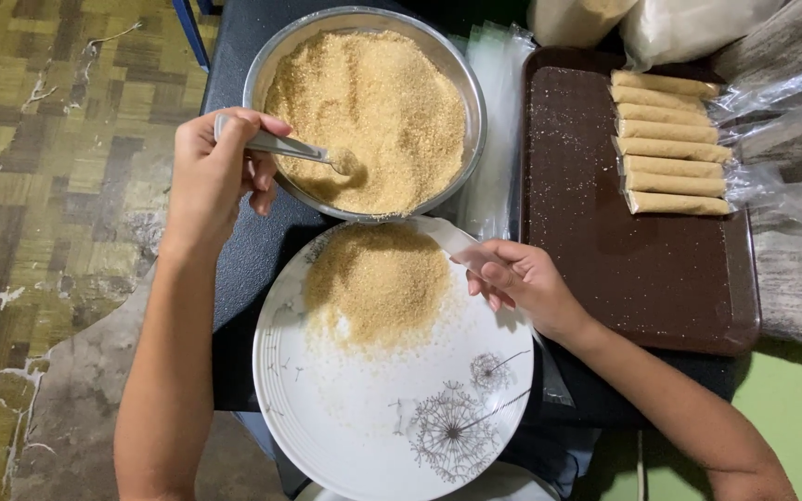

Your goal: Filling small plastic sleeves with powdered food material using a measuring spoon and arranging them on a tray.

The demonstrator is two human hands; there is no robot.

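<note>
Left hand [215, 172] clamped on spoon [280, 146] in sugar bowl [266, 70]; right hand [522, 278] pinching clear bag [447, 239] over plate [345, 436]. Risk: bag mouth sags, sugar spills onto surface.

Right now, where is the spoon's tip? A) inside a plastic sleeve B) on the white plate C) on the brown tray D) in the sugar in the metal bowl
D: the left hand holds the spoon with its tip dug into the sugar in the bowl, above the plate.
</note>
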